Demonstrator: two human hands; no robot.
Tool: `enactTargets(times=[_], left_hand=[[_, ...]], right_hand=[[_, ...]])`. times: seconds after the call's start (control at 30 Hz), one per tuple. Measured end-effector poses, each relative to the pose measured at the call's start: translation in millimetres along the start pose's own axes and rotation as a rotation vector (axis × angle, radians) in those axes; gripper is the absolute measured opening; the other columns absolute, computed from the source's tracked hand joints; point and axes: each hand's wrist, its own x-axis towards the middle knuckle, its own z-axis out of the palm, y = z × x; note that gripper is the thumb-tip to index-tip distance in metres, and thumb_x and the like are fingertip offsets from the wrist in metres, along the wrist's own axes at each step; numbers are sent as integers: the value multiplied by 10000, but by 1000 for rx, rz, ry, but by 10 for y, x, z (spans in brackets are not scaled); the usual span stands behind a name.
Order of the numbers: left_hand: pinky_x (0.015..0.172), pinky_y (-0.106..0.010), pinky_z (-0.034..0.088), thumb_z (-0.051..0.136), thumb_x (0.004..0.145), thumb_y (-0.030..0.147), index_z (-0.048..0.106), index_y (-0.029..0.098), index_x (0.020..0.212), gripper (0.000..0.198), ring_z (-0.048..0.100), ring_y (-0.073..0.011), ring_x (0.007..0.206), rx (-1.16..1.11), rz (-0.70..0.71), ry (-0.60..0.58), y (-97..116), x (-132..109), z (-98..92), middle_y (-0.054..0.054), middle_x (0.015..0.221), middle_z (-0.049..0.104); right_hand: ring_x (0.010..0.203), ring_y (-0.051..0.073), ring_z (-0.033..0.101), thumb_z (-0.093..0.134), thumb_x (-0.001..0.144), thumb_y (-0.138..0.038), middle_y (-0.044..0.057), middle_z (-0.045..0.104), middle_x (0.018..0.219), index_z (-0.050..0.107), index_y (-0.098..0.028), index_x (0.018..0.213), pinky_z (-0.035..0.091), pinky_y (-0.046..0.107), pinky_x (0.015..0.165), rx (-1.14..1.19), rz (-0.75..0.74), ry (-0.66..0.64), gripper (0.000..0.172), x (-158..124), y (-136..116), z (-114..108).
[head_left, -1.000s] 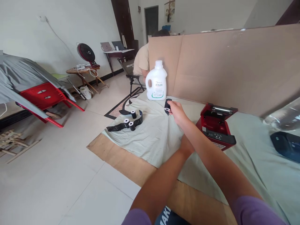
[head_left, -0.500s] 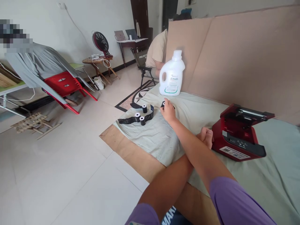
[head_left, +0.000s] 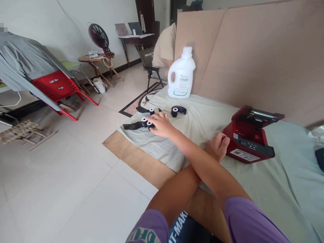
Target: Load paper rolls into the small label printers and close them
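My arms are crossed over a pale cloth [head_left: 202,125]. My right hand [head_left: 162,123] reaches left with fingers spread, its fingertips at a cluster of small black paper rolls [head_left: 144,120] that lie on a black strip [head_left: 131,126]. Another black roll [head_left: 174,111] lies alone on the cloth just beyond that hand, untouched. My left hand [head_left: 217,145] rests loosely curled on the cloth, holding nothing, right beside a red printer [head_left: 249,136] whose lid stands open.
A white jug [head_left: 181,76] stands at the cloth's far edge against a tall cardboard wall [head_left: 240,50]. A person [head_left: 164,47] sits on a folding chair behind it. A red chair [head_left: 55,87], fan [head_left: 97,33] and tiled floor lie to the left.
My right hand set down the black roll it held and moved left to the cluster of rolls. My left hand came into view beside the printer.
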Motion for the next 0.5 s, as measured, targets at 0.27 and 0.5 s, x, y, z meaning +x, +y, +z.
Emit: enactTargets(times=[0.27,0.5], left_hand=[[702,-326,425,381,1012,363,594,228,1012,253,640,-242,840,117,143,34,-20,-60,55,-82,885,694],[787,-356,499,451,983,429,605,233,1044,256,652,-241,817,216,147,11,-94,-24,112,-65,891,688]], right_hand=[[1114,301,420,506,921,-145,127,610,1102,659,-208,1125,268,422,913,-51,-62,59,263,-144,-89,55],[736,151,548,658,833,-475,-7,603,836,524,-234,947,421,280,682,1002,387,455,298,-580,55,-449]])
